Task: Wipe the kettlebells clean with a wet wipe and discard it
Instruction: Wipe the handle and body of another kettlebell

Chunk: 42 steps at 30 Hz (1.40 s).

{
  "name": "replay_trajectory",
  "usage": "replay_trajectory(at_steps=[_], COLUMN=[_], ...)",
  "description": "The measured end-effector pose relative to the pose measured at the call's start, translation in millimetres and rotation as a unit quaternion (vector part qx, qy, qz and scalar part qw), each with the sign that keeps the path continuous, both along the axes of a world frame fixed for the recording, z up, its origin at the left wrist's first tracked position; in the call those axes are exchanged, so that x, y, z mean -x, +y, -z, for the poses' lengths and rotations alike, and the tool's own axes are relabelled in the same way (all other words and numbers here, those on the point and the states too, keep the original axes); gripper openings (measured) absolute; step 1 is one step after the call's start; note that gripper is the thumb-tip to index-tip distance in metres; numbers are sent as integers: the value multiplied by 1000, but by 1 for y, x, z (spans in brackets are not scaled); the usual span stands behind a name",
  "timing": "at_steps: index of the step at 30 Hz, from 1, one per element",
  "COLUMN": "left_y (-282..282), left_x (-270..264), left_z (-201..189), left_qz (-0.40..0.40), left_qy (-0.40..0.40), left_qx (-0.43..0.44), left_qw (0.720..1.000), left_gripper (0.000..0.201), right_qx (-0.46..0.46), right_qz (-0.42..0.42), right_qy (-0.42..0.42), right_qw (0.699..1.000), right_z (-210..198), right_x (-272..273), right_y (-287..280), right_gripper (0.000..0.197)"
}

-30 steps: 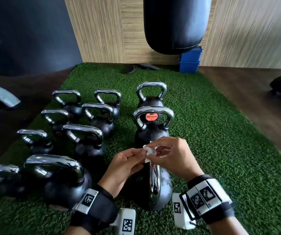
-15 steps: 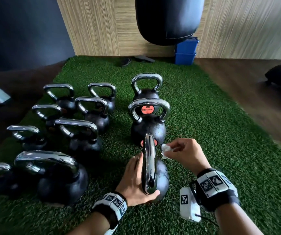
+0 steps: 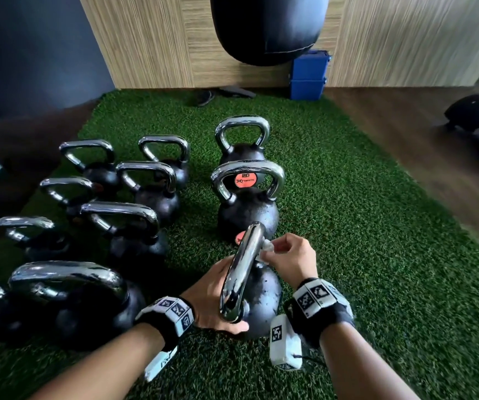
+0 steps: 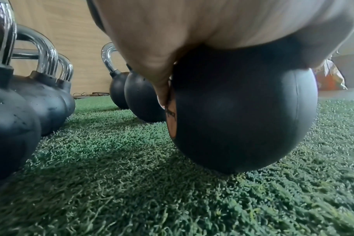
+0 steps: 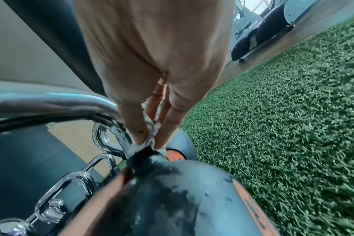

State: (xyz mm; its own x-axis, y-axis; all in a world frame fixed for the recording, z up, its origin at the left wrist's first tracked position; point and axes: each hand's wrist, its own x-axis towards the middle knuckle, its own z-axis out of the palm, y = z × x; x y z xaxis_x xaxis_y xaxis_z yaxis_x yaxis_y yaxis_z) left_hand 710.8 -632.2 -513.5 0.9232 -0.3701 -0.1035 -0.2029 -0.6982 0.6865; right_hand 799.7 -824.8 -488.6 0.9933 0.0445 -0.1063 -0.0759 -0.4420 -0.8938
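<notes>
- Nearest kettlebell [image 3: 261, 298]: black body resting on the green turf mat [image 3: 376, 255], chrome handle [image 3: 242, 267] edge-on to the head camera, closest unit in the right-hand row.
- Left hand [image 3: 212, 295]: cupped against the left side of the kettlebell body, fingers curved round the black ball, thumb lying across the near side below the handle base. Palm pressed onto the top of the ball in the left wrist view [image 4: 212, 24].
- Right hand [image 3: 286, 258]: pinching a small bunched white wet wipe [image 3: 267, 246] between thumb and fingertips.
- Wet wipe position: pressed against the right side of the chrome handle, at the far leg near its joint with the black body. Right wrist view confirms contact at the handle base [image 5: 152, 132].
- Second kettlebell [image 3: 247, 209] with an orange label: directly behind the nearest one, upright on the mat; a third [image 3: 242, 140] behind that.
- Further kettlebells [image 3: 134, 226]: grouped in rows on the left part of the mat, all upright, chrome handles up.
- Black punching bag [image 3: 267, 27]: hanging above the far end of the mat, in front of the wood-panel wall.
- Blue box [image 3: 309, 75]: standing at the wall, just beyond the mat.
</notes>
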Motion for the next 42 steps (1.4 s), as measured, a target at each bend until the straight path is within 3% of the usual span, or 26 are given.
replay_trajectory(at_steps=[4,8,12,16,19,22,24,26,29,30,32,33,38,40,42], left_y=[3,4,4,2,2,-2,-2,1,5,7,9,11,20,19,16], left_x=[-4,-6,-7,-14,-16,-21,-27,-34,-41,-42,-43,-44,-53,-54,-59], left_z=[0,1,2,-2,-6,-13,-15,-10,-1,3,10,12,19,20,16], left_qz=[-18,-16,-34,-10,-11,-7,-13,22,26,16,-16,-23,-6,-27,-28], left_qy=[-2,5,8,19,34,34,45,51,73,80,87,82,99,103,108], left_qx=[34,53,40,59,87,19,-54,-115,-123,-118,-102,-100,-99,-62,-77], left_qw=[999,998,999,998,996,999,997,992,989,990,991,991,990,992,991], left_gripper=[108,101,110,98,95,101,104,88,59,67,107,117,114,116,114], right_qx=[-66,-83,-144,-216,-217,-211,-189,-184,-183,-198,-219,-215,-179,-214,-220], right_qz=[17,18,28,29,11,-35,-72,-105,-104,-98,-103,-113,-201,-174,-142], right_qy=[38,-13,-49,24,-38,-125,-132,-131,-134,-134,-144,-151,-133,-112,-94], right_qw=[997,996,988,976,975,969,970,968,968,966,960,958,954,955,961], right_z=[14,18,2,0,-15,-34,-42,-44,-46,-46,-48,-48,-57,-57,-59], right_x=[-3,-15,-21,-22,-23,-23,-20,-17,-15,-15,-12,-9,14,16,17], right_y=[5,5,3,6,6,4,3,2,1,2,1,1,1,2,1], right_gripper=[38,34,22,51,37,27,27,27,29,29,28,27,19,23,25])
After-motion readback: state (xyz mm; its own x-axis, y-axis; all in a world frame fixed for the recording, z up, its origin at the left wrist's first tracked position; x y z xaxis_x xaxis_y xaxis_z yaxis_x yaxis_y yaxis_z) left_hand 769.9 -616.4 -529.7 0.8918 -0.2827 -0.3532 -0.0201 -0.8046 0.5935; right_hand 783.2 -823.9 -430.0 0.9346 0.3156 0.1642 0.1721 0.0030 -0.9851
